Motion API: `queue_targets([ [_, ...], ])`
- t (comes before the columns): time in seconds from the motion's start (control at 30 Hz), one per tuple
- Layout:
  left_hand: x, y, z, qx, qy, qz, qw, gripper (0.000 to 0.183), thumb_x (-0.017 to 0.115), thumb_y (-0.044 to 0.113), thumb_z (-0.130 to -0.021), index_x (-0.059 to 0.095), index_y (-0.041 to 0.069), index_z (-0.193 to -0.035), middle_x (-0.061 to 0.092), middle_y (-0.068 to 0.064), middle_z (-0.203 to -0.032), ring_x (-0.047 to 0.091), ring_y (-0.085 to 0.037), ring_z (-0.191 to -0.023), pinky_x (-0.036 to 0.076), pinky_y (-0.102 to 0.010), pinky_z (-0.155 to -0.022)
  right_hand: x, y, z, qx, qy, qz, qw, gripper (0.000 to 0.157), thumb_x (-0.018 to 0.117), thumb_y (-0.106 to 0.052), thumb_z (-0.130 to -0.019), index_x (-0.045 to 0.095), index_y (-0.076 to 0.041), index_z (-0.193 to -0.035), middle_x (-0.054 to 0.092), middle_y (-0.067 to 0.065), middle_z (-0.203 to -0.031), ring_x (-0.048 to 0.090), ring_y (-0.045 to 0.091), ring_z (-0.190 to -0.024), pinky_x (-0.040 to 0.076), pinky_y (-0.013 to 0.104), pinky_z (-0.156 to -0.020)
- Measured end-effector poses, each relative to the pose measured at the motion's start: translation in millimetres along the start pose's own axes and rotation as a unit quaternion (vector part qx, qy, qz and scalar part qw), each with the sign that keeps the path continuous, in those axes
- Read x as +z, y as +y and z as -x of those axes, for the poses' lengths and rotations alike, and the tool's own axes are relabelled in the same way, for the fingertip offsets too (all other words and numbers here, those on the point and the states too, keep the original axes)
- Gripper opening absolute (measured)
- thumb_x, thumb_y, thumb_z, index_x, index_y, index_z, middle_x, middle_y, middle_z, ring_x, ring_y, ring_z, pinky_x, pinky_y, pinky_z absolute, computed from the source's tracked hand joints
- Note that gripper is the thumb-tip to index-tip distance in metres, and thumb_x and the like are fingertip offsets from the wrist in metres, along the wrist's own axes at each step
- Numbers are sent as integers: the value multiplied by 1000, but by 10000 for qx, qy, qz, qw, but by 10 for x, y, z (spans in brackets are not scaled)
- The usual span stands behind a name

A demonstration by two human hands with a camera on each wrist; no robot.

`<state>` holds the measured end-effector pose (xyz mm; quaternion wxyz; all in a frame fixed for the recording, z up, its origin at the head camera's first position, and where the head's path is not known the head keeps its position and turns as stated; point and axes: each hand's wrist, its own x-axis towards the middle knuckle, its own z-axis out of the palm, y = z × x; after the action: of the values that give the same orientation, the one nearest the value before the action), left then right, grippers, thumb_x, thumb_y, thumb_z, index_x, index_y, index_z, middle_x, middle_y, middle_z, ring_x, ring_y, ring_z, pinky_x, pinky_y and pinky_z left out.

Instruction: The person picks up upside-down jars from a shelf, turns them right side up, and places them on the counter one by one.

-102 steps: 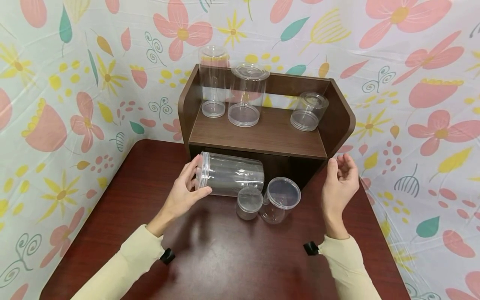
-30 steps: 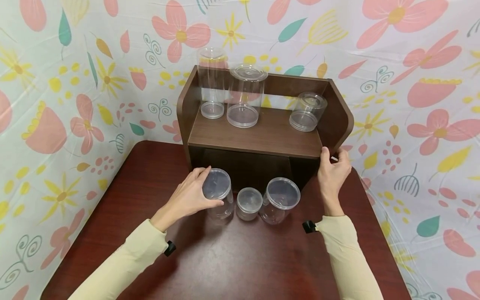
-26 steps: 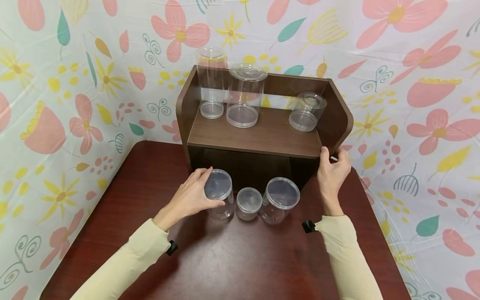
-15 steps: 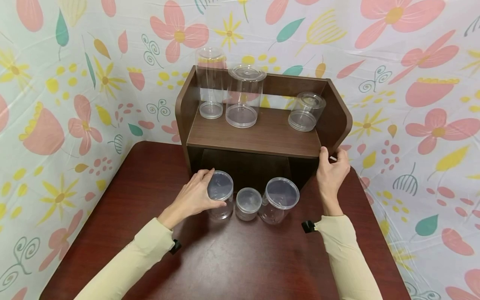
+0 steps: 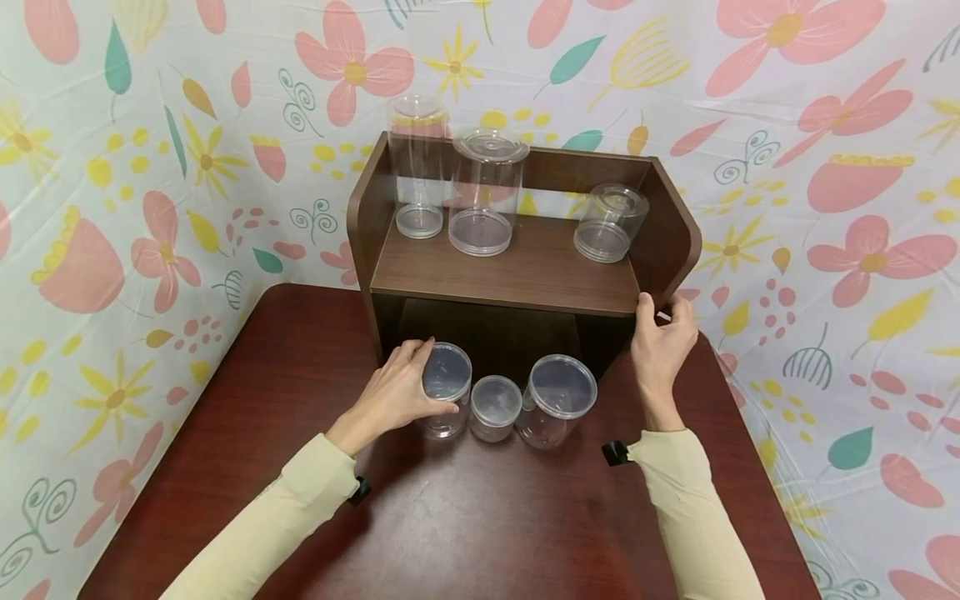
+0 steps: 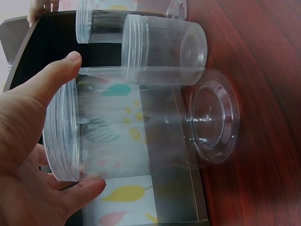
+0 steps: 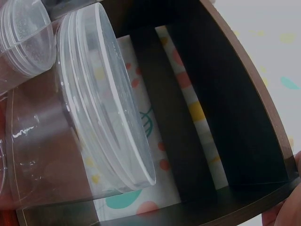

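Left jar (image 5: 447, 390), on its side in the earliest frame, now stands upright and has shifted a bit right toward the small jar (image 5: 494, 410); right hand (image 5: 663, 342) went from mid-air to the shelf (image 5: 510, 271) corner.

Nearest: dark red table (image 5: 465, 525), lower centre. Left jar at centre of frame is clear, looks like thin plastic, so likely light, fairly stiff, smooth and a little slippery; dents or cracks possible if squeezed hard. Best hold probably the ribbed lid (image 6: 63, 132) or just under it. Left hand (image 5: 393, 392) is spread about as wide as the lid and holds it, thumb one side, fingers opposite; body runs down below the grip to the base. Can't tell if the base bears full weight on the table.

Small jar just beside, touching or not unclear; right jar (image 5: 557, 400) next along. Right hand, right of centre, grips the shelf's side panel, thumb in front, no jar in it.

Farther, upper centre: tall jar (image 5: 417, 167), wide jar (image 5: 486, 196), short jar (image 5: 610, 225) on the shelf. Flowered wall behind.
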<state>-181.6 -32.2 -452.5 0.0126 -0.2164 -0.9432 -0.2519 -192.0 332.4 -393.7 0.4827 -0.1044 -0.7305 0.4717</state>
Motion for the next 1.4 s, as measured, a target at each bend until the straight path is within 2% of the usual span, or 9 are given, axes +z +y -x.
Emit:
queue_targets([
  [0.27, 32, 23, -17, 9, 46, -6, 10000, 121, 93, 57, -67, 37, 3, -159, 47, -21, -147, 49, -37, -132, 54, -56, -93, 5, -4, -4, 5, 8, 35, 10000, 17, 72, -3, -90, 68, 12, -94, 53, -13, -85, 54, 3, -84, 47, 16, -78],
  [0.63, 49, 30, 7, -89, -18, 111, 9999, 128, 92, 64, -64, 33, 6, -161, 44, -19, -150, 46, -35, -136, 54, -58, -93, 1, -3, 5, 1, 26, -11, 10000, 16, 72, -4, -90, 69, 12, -95, 54, -12, -85, 54, 4, -84, 47, 16, -77],
  [0.77, 39, 36, 20, -274, -50, 165, 9995, 131, 86, 72, -65, 28, 7, -163, 41, -17, -155, 43, -35, -140, 52, -60, -96, 2, 3, 5, 6, 19, -6, 10000, 16, 72, -3, -90, 69, 12, -95, 53, -13, -85, 54, 3, -84, 47, 16, -77],
  [0.87, -9, 57, 27, -357, 36, 212, 9991, 124, 77, 77, -73, 27, 7, -163, 39, -17, -157, 41, -36, -142, 49, -62, -100, 5, 4, 6, -9, 24, -1, 10000, 16, 72, -3, -90, 69, 12, -94, 53, -13, -85, 55, 3, -84, 47, 16, -77],
  [1.07, -294, 163, 42, -176, 356, 451, 9982, 103, 58, 75, -91, 30, 6, -163, 38, -16, -159, 38, -34, -145, 44, -63, -105, 11, 3, 8, -46, 31, -24, 10000, 15, 73, -4, -90, 70, 11, -93, 55, -10, -85, 55, 7, -85, 47, 16, -77],
  [1.23, -644, 302, 26, 31, 742, 936, 9928, 88, 58, 64, -98, 36, 7, -160, 41, -14, -157, 40, -30, -145, 40, -60, -110, 9, 12, -4, -20, 37, -13, 10000, 16, 73, -4, -90, 70, 11, -93, 54, -11, -85, 55, 5, -85, 47, 15, -77],
  [1.4, -977, 431, -11, 285, 979, 1637, 9812, 74, 63, 50, -101, 41, 7, -158, 48, -11, -151, 54, -28, -130, 46, -50, -107, 12, 12, -13, 22, 17, 46, 10000, 16, 72, -3, -91, 69, 11, -94, 52, -15, -85, 54, 2, -85, 47, 15, -77],
])
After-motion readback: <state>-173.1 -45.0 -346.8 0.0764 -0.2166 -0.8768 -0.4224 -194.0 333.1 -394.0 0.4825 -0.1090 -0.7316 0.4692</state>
